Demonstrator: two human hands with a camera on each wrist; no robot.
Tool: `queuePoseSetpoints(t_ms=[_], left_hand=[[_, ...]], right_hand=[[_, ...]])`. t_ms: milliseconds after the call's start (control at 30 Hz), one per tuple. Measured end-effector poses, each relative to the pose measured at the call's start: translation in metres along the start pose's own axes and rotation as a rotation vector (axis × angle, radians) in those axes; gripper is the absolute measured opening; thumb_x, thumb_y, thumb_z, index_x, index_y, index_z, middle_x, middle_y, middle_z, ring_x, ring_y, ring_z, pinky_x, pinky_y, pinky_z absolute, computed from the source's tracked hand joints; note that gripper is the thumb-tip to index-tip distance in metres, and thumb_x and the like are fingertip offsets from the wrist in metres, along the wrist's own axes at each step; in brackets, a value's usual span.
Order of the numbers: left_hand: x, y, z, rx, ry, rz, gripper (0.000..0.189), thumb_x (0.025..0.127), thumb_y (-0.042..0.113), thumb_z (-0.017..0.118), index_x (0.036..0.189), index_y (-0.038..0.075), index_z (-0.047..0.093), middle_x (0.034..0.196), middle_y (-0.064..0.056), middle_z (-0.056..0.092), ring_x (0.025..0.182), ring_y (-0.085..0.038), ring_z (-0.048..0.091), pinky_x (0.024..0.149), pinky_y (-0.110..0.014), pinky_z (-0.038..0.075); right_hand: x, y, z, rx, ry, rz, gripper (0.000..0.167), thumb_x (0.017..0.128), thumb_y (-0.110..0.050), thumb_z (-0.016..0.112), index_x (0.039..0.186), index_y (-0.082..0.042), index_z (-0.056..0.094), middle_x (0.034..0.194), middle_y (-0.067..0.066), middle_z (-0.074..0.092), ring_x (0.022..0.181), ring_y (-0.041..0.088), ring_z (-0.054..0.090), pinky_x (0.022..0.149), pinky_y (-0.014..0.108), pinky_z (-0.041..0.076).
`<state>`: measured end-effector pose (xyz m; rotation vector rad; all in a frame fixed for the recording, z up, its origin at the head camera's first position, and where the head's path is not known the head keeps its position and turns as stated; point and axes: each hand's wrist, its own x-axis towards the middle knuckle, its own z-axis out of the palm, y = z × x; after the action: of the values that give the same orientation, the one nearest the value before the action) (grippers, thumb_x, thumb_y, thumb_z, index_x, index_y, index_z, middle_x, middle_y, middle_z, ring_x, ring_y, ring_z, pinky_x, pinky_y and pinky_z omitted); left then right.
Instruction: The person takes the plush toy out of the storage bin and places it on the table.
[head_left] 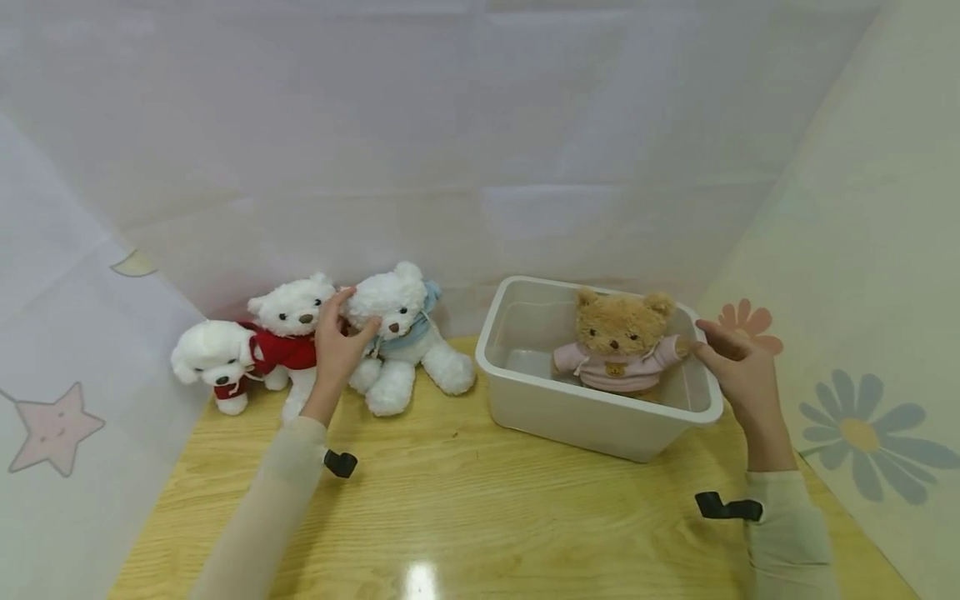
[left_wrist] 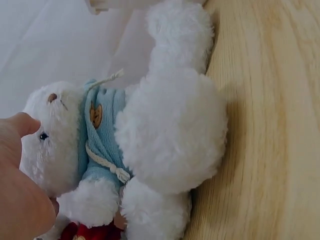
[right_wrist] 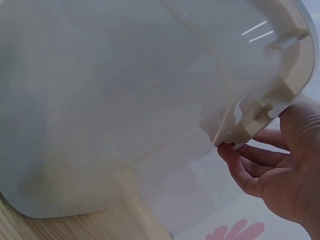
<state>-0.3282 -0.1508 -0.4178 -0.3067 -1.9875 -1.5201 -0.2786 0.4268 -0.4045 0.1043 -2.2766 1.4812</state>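
Note:
My left hand (head_left: pixel 339 346) is at the side of the head of a white teddy bear (head_left: pixel 390 367) in a light blue hoodie. Its thumb (left_wrist: pixel 25 124) lies by the bear's eye in the left wrist view; the other fingers are mostly hidden. The bear sits on the table. At the right end of a pale plastic bin (head_left: pixel 585 417), my right hand (head_left: pixel 742 375) holds the rim, with fingertips curled under it in the right wrist view. A brown teddy bear (head_left: pixel 617 333) in a pink sweater sits inside the bin, one paw close to my right thumb.
Left of my left hand, a white teddy bear (head_left: pixel 292 310) in red and a white plush dog (head_left: pixel 213 354) with red at its neck sit together on the wooden table (head_left: pixel 450 517). A pale cloth wall (head_left: pixel 450 150) stands close behind the toys and bin.

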Motion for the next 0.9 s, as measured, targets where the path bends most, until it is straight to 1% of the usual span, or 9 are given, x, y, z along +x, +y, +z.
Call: queuePoseSetpoints(t_ms=[133,233,333,400,433,533,633,767,900], left_hand=[[-0.005,0.008,0.005,-0.005,0.083,0.015,0.054,0.090,-0.002,0.075,0.140,-0.006,0.054,0.144,-0.026,0.043,0.077,-0.018,0.042,0.068,-0.023,0.039],[-0.008,0.015,0.011,-0.014,0.187,0.045,0.047,0.089,-0.009,0.072,0.134,-0.008,0.059,0.141,-0.026,0.046,0.089,-0.029,0.050,0.073,-0.023,0.041],[-0.010,0.024,0.017,0.000,0.302,0.115,0.037,0.090,-0.014,0.065,0.127,-0.008,0.063,0.138,-0.025,0.050,0.109,-0.039,0.052,0.085,-0.033,0.044],[-0.010,0.033,0.020,-0.017,0.350,0.164,0.032,0.092,-0.015,0.060,0.124,-0.008,0.064,0.134,-0.026,0.052,0.122,-0.041,0.049,0.097,-0.045,0.044],[-0.010,0.039,0.022,-0.025,0.360,0.186,0.031,0.093,-0.016,0.058,0.122,-0.009,0.064,0.132,-0.028,0.052,0.121,-0.043,0.049,0.098,-0.051,0.044],[-0.010,0.060,0.029,-0.078,0.328,0.214,0.029,0.094,-0.016,0.055,0.122,-0.012,0.062,0.126,-0.032,0.054,0.122,-0.044,0.049,0.105,-0.064,0.036],[-0.006,0.074,0.039,-0.095,0.247,0.214,0.029,0.095,-0.015,0.055,0.124,-0.012,0.060,0.124,-0.031,0.056,0.119,-0.045,0.052,0.104,-0.064,0.038],[0.003,0.079,0.054,-0.100,0.143,0.232,0.032,0.096,-0.013,0.057,0.128,-0.008,0.060,0.125,-0.026,0.059,0.119,-0.041,0.055,0.101,-0.063,0.041],[0.008,0.084,0.069,-0.104,0.041,0.237,0.034,0.097,-0.008,0.061,0.131,-0.002,0.060,0.126,-0.019,0.061,0.119,-0.028,0.057,0.102,-0.057,0.044]], right_hand=[[0.000,0.000,-0.001,-0.024,-0.001,0.000,0.049,0.098,-0.016,0.070,0.143,0.001,0.058,0.135,0.004,0.057,0.117,0.006,0.055,0.083,0.010,0.046],[0.000,0.000,-0.001,-0.021,-0.006,0.004,0.049,0.099,-0.015,0.070,0.143,0.001,0.057,0.132,0.004,0.058,0.112,0.005,0.055,0.080,0.010,0.047],[0.000,0.000,0.000,-0.017,-0.001,0.016,0.048,0.098,-0.016,0.070,0.142,0.001,0.058,0.130,0.001,0.059,0.108,0.002,0.055,0.078,0.010,0.048],[0.001,-0.002,0.001,-0.013,0.002,0.020,0.048,0.098,-0.016,0.071,0.142,0.001,0.059,0.129,-0.001,0.060,0.106,0.001,0.056,0.077,0.011,0.048],[0.002,-0.003,0.002,-0.013,0.003,0.021,0.049,0.098,-0.017,0.071,0.141,0.000,0.059,0.129,-0.001,0.060,0.106,0.001,0.056,0.077,0.011,0.049],[0.003,-0.005,0.004,-0.008,-0.002,0.015,0.049,0.098,-0.018,0.072,0.142,0.000,0.059,0.129,0.001,0.061,0.105,0.003,0.057,0.076,0.012,0.049],[0.004,-0.006,0.005,-0.019,-0.007,0.009,0.050,0.098,-0.021,0.071,0.142,-0.001,0.059,0.127,0.002,0.062,0.105,0.004,0.057,0.076,0.012,0.049],[0.002,-0.008,0.004,-0.034,-0.010,0.007,0.051,0.099,-0.023,0.070,0.143,0.000,0.058,0.131,0.006,0.060,0.107,0.003,0.056,0.077,0.012,0.049],[-0.002,-0.009,-0.001,-0.049,-0.015,0.012,0.052,0.100,-0.025,0.069,0.144,0.000,0.056,0.139,0.013,0.054,0.109,0.003,0.053,0.079,0.012,0.048]])
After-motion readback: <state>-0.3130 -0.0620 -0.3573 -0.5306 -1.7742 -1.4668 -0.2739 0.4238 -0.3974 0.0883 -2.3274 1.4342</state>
